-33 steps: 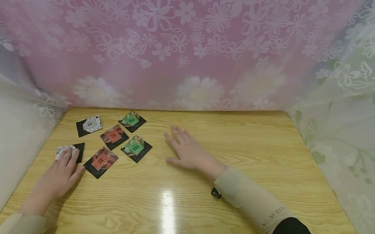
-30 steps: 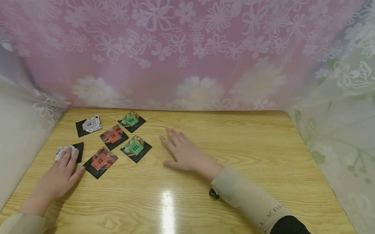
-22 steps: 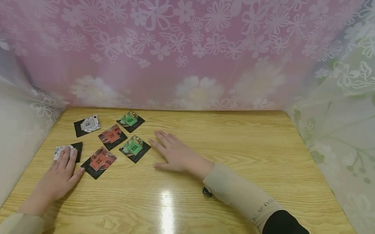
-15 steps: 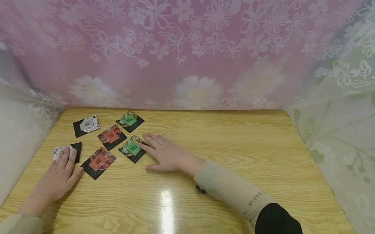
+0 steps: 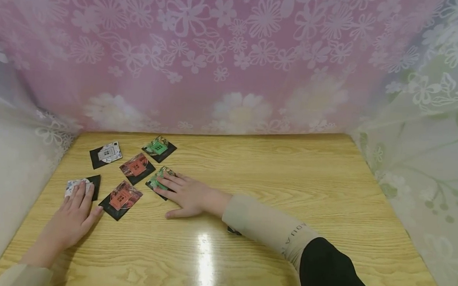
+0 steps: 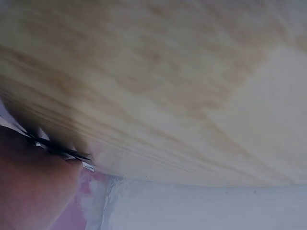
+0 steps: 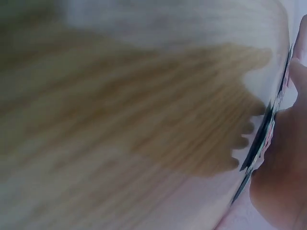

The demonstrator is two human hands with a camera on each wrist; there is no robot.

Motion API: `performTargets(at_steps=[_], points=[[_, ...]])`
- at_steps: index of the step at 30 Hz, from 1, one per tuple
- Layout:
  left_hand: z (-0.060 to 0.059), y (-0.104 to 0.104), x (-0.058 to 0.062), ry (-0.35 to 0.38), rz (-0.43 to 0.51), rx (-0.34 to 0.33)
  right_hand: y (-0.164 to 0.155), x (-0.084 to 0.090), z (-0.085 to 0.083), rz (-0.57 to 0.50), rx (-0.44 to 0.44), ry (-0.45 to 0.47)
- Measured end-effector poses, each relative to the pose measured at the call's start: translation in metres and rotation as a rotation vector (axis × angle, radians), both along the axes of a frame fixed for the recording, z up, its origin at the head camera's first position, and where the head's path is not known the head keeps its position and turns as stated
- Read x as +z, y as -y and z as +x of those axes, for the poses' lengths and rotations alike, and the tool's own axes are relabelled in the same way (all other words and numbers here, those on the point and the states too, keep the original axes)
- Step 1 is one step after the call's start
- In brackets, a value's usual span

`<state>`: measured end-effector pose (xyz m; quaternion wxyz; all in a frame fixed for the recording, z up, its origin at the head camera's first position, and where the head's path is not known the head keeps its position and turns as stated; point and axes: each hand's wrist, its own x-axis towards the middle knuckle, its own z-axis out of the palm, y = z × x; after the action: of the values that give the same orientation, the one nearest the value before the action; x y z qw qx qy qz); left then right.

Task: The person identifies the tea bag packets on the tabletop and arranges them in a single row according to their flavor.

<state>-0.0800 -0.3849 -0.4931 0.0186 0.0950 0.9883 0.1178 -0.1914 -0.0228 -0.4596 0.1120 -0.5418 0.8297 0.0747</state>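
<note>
So the near green packet (image 5: 159, 182) sits left of centre on the bench (image 5: 289, 175), a flat square-ish sachet turned like a diamond, one corner pointing toward the person. Being about square, it has no clear long axis. The right hand (image 5: 184, 194) lies flat on it, fingers straight and spread a bit, fingertips covering its right half, nothing gripped.

Over by the left edge there's a white packet (image 5: 75, 184), also lying flat, and the left hand (image 5: 72, 219) rests on it with straight relaxed fingers, just pressing, not pinching.

Between those two lies a red packet (image 5: 121, 197), with another red packet (image 5: 137, 168) just behind it. Farther back are a second green packet (image 5: 159, 147) and a second white packet (image 5: 106, 153). All six lie apart from each other, none overlapping.

The bench is light glossy wood with a glare streak near the front. A pink floral curtain (image 5: 225, 57) hangs behind, whitish floral sheeting at both sides.

The wrist views are super blurry, mostly wood grain and a packet edge.
</note>
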Motion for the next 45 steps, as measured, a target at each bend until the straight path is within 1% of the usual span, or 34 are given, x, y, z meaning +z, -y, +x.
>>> performTargets(at_steps=[3,7,11,16,18,25,28,36,43,45], points=[[0.000,0.000,0.000,0.015,0.006,0.005,0.002,-0.001,-0.001,0.015,0.016,0.003],[-0.001,-0.001,0.002,0.046,0.015,0.013,0.001,-0.001,-0.002,0.040,0.027,-0.016],[-0.002,-0.002,0.002,0.046,0.013,0.015,-0.003,0.002,-0.002,0.052,0.016,-0.015],[-0.003,-0.001,0.002,0.054,0.004,0.018,-0.016,-0.001,-0.003,0.041,-0.014,-0.003],[-0.003,-0.002,0.003,0.057,0.002,0.017,-0.024,-0.002,-0.004,0.030,-0.040,0.010],[-0.004,0.000,0.000,0.004,-0.009,0.013,-0.056,-0.005,-0.010,-0.023,-0.152,0.091],[-0.004,0.000,-0.001,-0.003,-0.016,0.011,-0.072,-0.005,-0.013,-0.051,-0.205,0.125],[-0.004,0.000,0.000,-0.019,-0.044,0.002,-0.124,-0.005,-0.020,-0.078,-0.344,0.130],[-0.005,-0.002,0.000,-0.032,-0.070,0.000,-0.167,-0.010,-0.027,-0.155,-0.403,0.130],[-0.004,-0.003,0.000,-0.034,-0.071,0.001,-0.179,-0.014,-0.028,-0.160,-0.423,0.129]])
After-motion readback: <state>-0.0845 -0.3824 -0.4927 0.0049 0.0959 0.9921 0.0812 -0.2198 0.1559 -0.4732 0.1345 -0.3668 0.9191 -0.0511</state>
